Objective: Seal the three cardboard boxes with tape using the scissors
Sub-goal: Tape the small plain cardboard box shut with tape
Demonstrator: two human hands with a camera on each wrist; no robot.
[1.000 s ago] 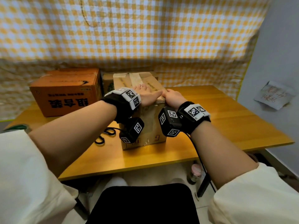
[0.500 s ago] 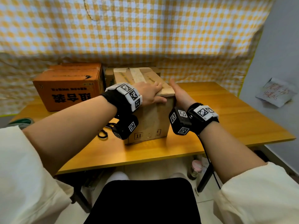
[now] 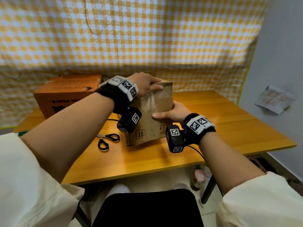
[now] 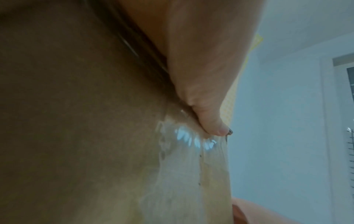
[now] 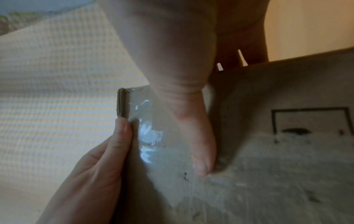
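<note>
A brown cardboard box [image 3: 155,110] stands tilted near the table's middle, with shiny clear tape [image 3: 164,93] running down its near face. My left hand [image 3: 146,85] grips the top edge, its thumb pressing the tape [image 4: 195,142] in the left wrist view. My right hand [image 3: 173,113] holds the box's right side with its thumb [image 5: 201,151] laid across the near face. Black-handled scissors [image 3: 107,140] lie on the table left of the box, apart from both hands. An orange box [image 3: 65,94] stands at the back left. No tape roll is in view.
The wooden table [image 3: 229,128] has its front edge close to my lap. A yellow checked cloth [image 3: 147,38] hangs right behind the boxes. A grey wall with a paper note [image 3: 275,99] is on the right. A pink-lidded jar [image 3: 199,176] stands on the floor.
The brown box has been tipped, so its top face no longer shows. My left hand shifted to the top edge and my right hand slid down to the box's right side.
</note>
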